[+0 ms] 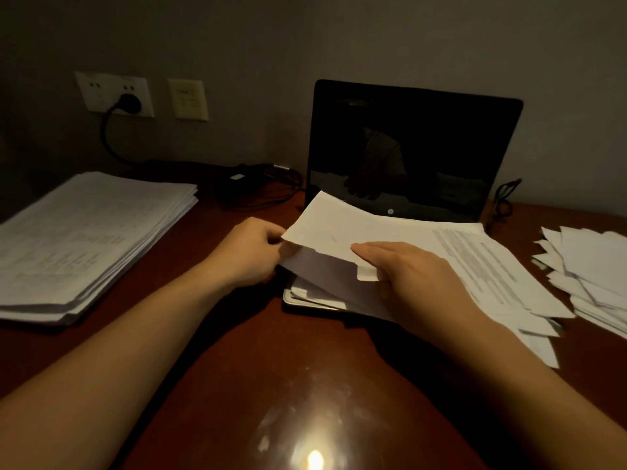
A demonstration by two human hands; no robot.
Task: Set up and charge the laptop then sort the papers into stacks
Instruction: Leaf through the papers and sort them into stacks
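Note:
An open laptop point(414, 147) with a dark screen stands at the back of the brown desk point(237, 351). Loose white papers point(475, 266) cover its keyboard and spill to the right. My left hand point(251, 252) pinches the left edge of a lifted blank sheet point(325, 228). My right hand point(410, 276) lies on that sheet's right part, fingers fairly straight, thumb tucked at a paper edge. A thick, neat stack of printed papers point(88, 239) lies at the left. A black charger brick and cable point(251, 184) run from a plug in the wall socket point(127, 103) toward the laptop.
A messy pile of smaller white paper pieces point(590, 276) lies at the far right. A second wall plate point(188, 100) sits beside the socket. A dark cable loop point(505, 198) hangs right of the laptop. A light glare point(315, 459) shines on the desk's front.

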